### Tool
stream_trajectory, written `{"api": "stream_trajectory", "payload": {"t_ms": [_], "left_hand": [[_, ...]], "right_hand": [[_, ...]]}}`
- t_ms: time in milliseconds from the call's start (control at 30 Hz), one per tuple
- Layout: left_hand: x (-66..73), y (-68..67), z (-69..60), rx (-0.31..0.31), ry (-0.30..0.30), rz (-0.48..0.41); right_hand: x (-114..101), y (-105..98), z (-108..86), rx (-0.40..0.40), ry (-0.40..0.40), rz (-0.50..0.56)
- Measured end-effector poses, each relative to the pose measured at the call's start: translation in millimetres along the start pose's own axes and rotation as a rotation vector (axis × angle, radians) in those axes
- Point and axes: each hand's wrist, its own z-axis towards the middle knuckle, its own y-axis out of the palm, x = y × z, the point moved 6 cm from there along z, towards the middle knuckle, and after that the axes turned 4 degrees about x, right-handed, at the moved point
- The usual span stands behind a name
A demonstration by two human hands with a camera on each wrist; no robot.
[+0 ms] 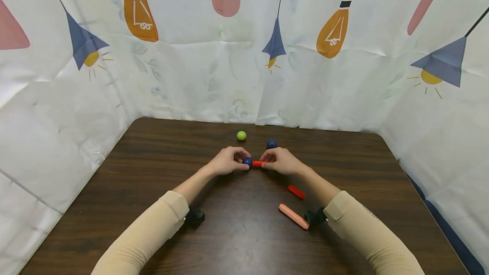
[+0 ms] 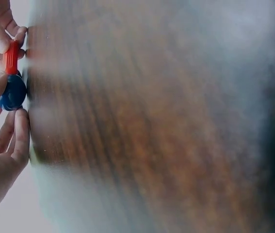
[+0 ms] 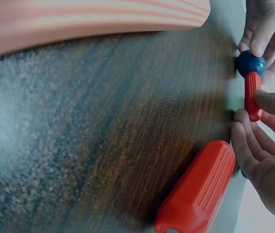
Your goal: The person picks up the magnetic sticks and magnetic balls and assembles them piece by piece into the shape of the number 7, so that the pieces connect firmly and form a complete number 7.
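Observation:
Near the middle of the table, the left hand (image 1: pixel 228 161) pinches a dark blue ball (image 1: pixel 247 163) between thumb and fingers. The right hand (image 1: pixel 282 161) holds a short red stick (image 1: pixel 257 164) by its right part. In the right wrist view one end of the red stick (image 3: pixel 252 93) meets the blue ball (image 3: pixel 250 63), and the two lie in line. The left wrist view also shows the red stick (image 2: pixel 11 58) against the blue ball (image 2: pixel 14 92), with fingers of both hands around them.
A green ball (image 1: pixel 241 136) lies farther back. Just behind the right hand is another blue ball (image 1: pixel 271 144). A second red stick (image 1: pixel 296 192) and a longer pink stick (image 1: pixel 293 217) lie on the brown table (image 1: pixel 237 241), left of the right forearm.

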Motion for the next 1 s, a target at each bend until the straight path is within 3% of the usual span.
{"api": "stream_trajectory", "payload": {"t_ms": [667,1000], "left_hand": [[-1.7,-0.6,-0.4,0.008,0.003,0.009],[-4.7,-1.0,-0.1,0.007,-0.024,-0.022]], "right_hand": [[7,-12,-4.8,0.003,0.013,0.104],[10,-27,-8.4,0.053,0.017,0.160]]}}
